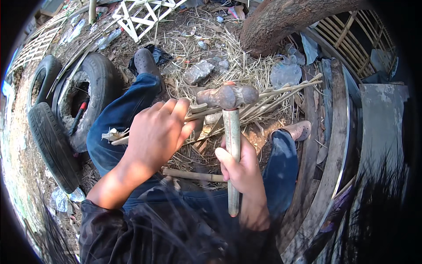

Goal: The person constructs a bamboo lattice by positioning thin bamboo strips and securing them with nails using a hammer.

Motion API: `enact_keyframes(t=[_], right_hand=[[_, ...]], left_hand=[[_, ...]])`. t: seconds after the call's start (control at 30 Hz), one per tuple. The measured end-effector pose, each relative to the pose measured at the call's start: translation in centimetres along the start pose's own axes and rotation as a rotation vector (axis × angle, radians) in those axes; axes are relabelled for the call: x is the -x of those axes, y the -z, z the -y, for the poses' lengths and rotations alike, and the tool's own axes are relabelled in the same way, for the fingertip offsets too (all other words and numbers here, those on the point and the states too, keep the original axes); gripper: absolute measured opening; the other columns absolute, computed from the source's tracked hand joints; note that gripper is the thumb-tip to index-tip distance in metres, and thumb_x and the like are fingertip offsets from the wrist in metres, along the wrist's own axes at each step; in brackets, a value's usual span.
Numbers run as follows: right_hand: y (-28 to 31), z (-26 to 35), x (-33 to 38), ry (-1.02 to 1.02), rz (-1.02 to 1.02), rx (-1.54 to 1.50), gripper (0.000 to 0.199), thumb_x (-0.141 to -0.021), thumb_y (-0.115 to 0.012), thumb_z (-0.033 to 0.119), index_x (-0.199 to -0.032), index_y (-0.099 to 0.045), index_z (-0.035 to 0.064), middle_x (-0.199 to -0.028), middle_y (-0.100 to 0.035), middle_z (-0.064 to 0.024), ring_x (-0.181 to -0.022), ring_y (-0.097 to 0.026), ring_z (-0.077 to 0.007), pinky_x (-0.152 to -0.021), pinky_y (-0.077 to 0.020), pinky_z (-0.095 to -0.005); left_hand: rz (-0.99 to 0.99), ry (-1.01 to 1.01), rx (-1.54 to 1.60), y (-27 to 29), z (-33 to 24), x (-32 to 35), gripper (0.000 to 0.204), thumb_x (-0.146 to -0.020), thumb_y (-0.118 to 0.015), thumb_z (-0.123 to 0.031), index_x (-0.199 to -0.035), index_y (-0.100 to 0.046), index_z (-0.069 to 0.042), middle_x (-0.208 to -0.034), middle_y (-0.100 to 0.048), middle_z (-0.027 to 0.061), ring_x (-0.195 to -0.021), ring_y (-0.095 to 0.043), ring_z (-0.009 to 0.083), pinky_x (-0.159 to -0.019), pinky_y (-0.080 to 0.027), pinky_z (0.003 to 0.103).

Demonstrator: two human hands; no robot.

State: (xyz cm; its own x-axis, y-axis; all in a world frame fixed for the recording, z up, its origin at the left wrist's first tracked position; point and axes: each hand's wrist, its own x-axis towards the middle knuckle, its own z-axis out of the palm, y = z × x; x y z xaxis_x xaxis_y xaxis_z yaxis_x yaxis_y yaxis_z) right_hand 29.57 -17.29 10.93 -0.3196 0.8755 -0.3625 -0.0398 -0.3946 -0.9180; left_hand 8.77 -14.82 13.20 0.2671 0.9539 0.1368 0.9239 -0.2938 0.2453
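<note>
My right hand (246,167) is wrapped round the wooden handle of a hammer (233,97). Its rusty, rounded metal head is up, over the bamboo strips. My left hand (154,132) has its fingers curled over a bundle of thin split bamboo strips (288,91). The strips run across between my legs, with their far ends out to the right. A short, frayed end (118,137) sticks out left of my wrist. My left palm and fingertips are hidden. Below the bundle lies a round bamboo piece (193,174).
Old tyres (94,70) stand at the left, one holding a red-and-black tool (80,115). A stone (198,72) lies ahead among straw and plastic scraps. A tree trunk (285,22) leans at the upper right. Wooden planks (332,145) run along the right. A woven bamboo lattice (136,17) lies at the top.
</note>
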Motion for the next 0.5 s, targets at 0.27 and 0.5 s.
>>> enact_keyframes(t=[0.27, 0.5], right_hand=[[1.6, -0.2, 2.7, 0.080, -0.074, 0.111, 0.019, -0.091, -0.063, 0.012, -0.103, -0.056, -0.0005, -0.074, -0.051, 0.0005, -0.067, -0.045, -0.0067, -0.060, -0.0405, -0.0255], [1.7, 0.4, 3.5, 0.118, -0.100, -0.007, 0.024, -0.091, -0.063, 0.012, -0.109, -0.052, -0.0013, -0.071, -0.053, 0.0005, -0.055, -0.047, -0.0040, -0.049, -0.0390, -0.0219]], left_hand=[[-0.120, -0.214, -0.076, -0.4, 2.2, 1.1, 0.027, -0.074, -0.073, -0.031, -0.079, -0.055, -0.012, -0.076, -0.051, 0.0003, -0.066, -0.059, 0.0183, -0.055, -0.048, 0.034], [-0.086, -0.249, -0.068, -0.2, 3.6, 0.0, 0.030, -0.067, -0.078, -0.025, -0.078, -0.057, -0.007, -0.095, -0.060, 0.0031, -0.073, -0.064, 0.0223, -0.060, -0.051, 0.036]])
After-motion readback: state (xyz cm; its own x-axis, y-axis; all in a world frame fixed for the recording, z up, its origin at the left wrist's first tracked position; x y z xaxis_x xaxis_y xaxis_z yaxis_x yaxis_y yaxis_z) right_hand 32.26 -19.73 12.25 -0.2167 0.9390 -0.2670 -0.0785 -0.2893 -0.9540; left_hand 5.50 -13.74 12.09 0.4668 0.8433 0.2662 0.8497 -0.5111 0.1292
